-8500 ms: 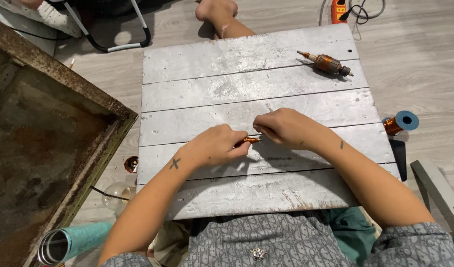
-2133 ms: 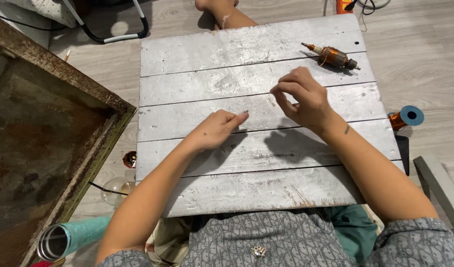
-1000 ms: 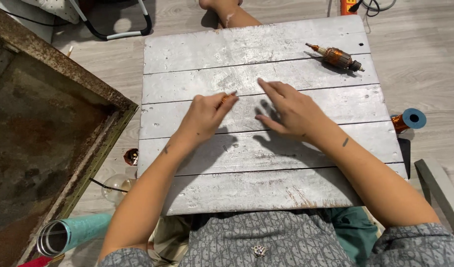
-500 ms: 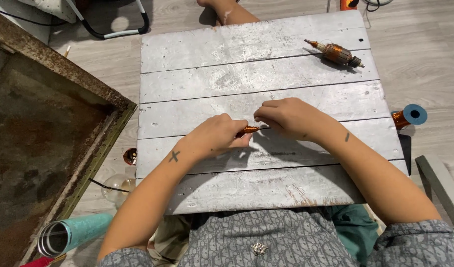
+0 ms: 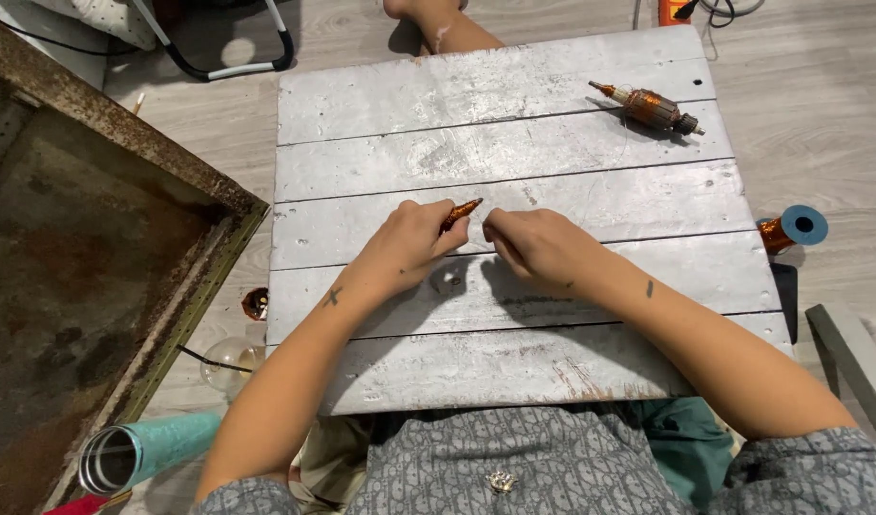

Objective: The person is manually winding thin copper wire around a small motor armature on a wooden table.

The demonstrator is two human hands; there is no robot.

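My left hand [image 5: 411, 244] is closed around a small copper-coloured coil [image 5: 460, 211], whose tip sticks out above the fingers. Just to its right, my right hand [image 5: 536, 248] has its fingertips pinched together near the coil's end; whether it holds a fine wire is too small to tell. Both hands rest on the middle planks of a silver-painted wooden board [image 5: 514, 143].
A motor armature with copper windings [image 5: 648, 106] lies at the board's far right. A spool of copper wire with a blue flange [image 5: 789, 229] sits on the floor to the right. A rusty metal box [image 5: 85, 277] stands left, a rolled teal sheet [image 5: 142, 450] below it.
The hands were apart and flat a second ago, then came together at the coil. Since half a second ago they have shifted slightly up the board.
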